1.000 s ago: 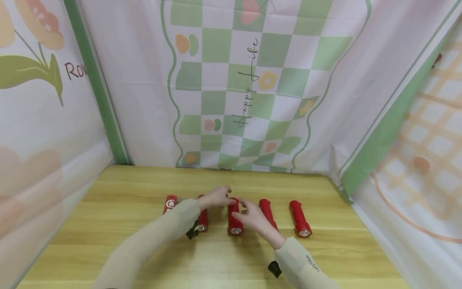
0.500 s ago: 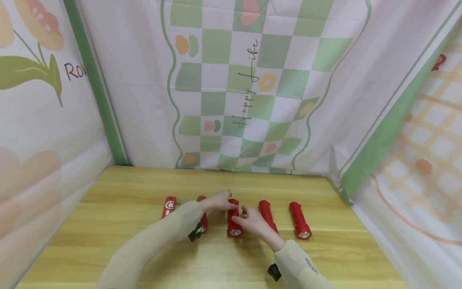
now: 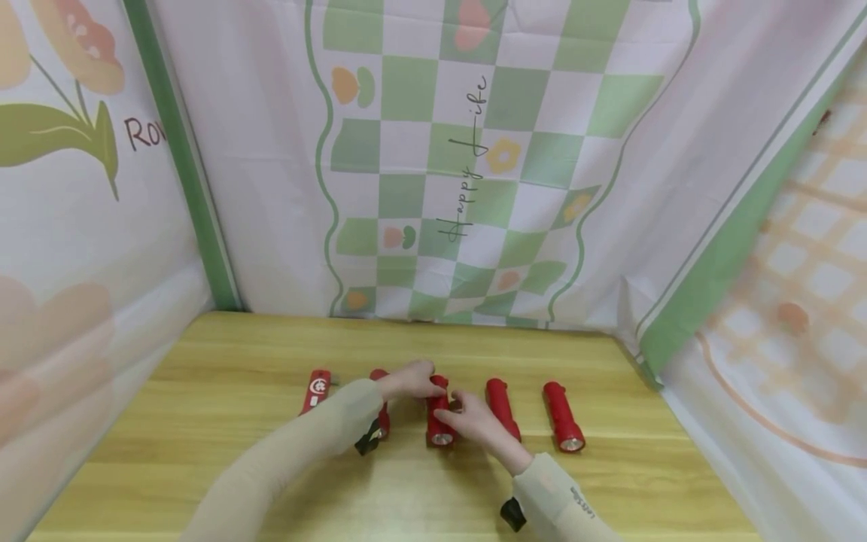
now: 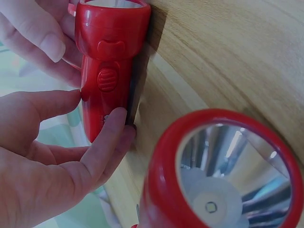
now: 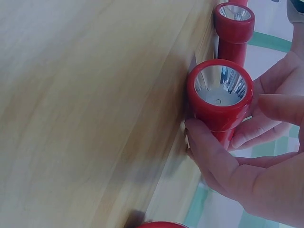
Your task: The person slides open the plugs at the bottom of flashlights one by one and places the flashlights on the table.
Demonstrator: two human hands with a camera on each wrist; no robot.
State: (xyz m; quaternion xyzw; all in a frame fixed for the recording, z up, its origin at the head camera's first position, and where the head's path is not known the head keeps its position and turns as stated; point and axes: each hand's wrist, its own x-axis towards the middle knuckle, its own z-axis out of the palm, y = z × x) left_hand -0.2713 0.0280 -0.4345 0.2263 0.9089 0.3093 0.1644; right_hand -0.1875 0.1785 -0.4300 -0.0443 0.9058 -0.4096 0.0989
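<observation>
Five-in-a-row is not countable here beyond several red flashlights lying on the wooden table [image 3: 379, 497], lenses toward me. The middle flashlight [image 3: 442, 436] is between both hands. My left hand [image 3: 409, 379] pinches its rear part; in the left wrist view the thumb is on one side of the flashlight [image 4: 107, 42] and fingertips on the other. My right hand [image 3: 479, 420] has its fingers curled round the side of the flashlight [image 5: 219, 116] near the head, its thumb over the top; thumb contact is unclear. The tail is partly hidden by the left hand.
Left of the hands lie another red flashlight [image 3: 384, 423], half behind the left wrist, and a red flashlight with a white print [image 3: 317, 385]. To the right lie two more flashlights, one nearer [image 3: 500, 403] and one farther [image 3: 563, 418]. A patterned curtain [image 3: 406, 188] stands behind the table.
My left hand has come slightly down and toward the middle flashlight, its fingers closing in on the tail. The right hand stays nearly where it was. The flashlights have not visibly moved.
</observation>
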